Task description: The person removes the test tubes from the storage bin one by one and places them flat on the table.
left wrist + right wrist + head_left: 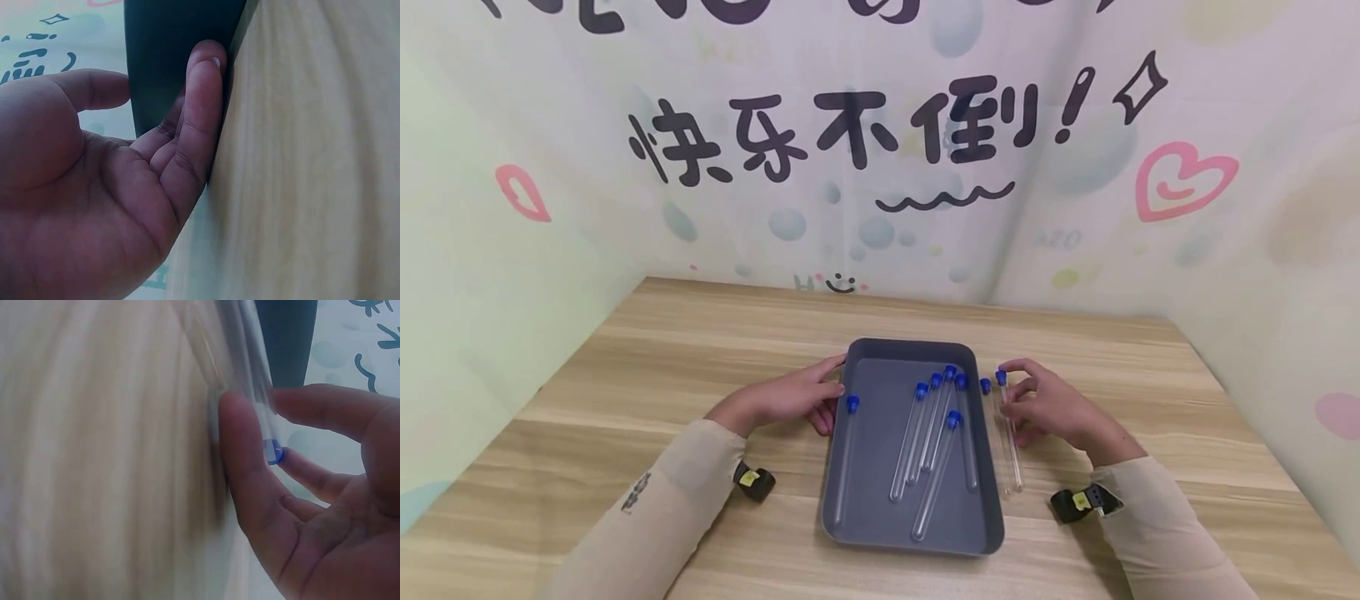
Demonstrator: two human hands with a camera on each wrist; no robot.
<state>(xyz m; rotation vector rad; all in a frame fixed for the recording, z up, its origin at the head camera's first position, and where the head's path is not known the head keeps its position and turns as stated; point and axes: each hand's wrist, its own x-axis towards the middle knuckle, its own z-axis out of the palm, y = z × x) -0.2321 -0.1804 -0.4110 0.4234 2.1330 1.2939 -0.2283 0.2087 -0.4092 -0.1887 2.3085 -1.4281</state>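
A grey tray (880, 467) lies on the wooden table, holding several clear test tubes with blue caps. One tube (846, 458) lies along the left wall; others, such as a front tube (934, 492), lie toward the right side. My left hand (793, 396) rests against the tray's outer left wall, its fingers (203, 106) along the wall low by the table. Just right of the tray, my right hand (1048, 408) pinches a blue-capped test tube (1012, 454) between thumb and fingers. A second tube (986, 387) is between it and the tray, partly hidden.
The wooden table (700, 333) spreads around the tray. Behind it hangs a printed cloth (880, 242) with large black characters. Each wrist carries a small black camera, one left (756, 483) and one right (1075, 502).
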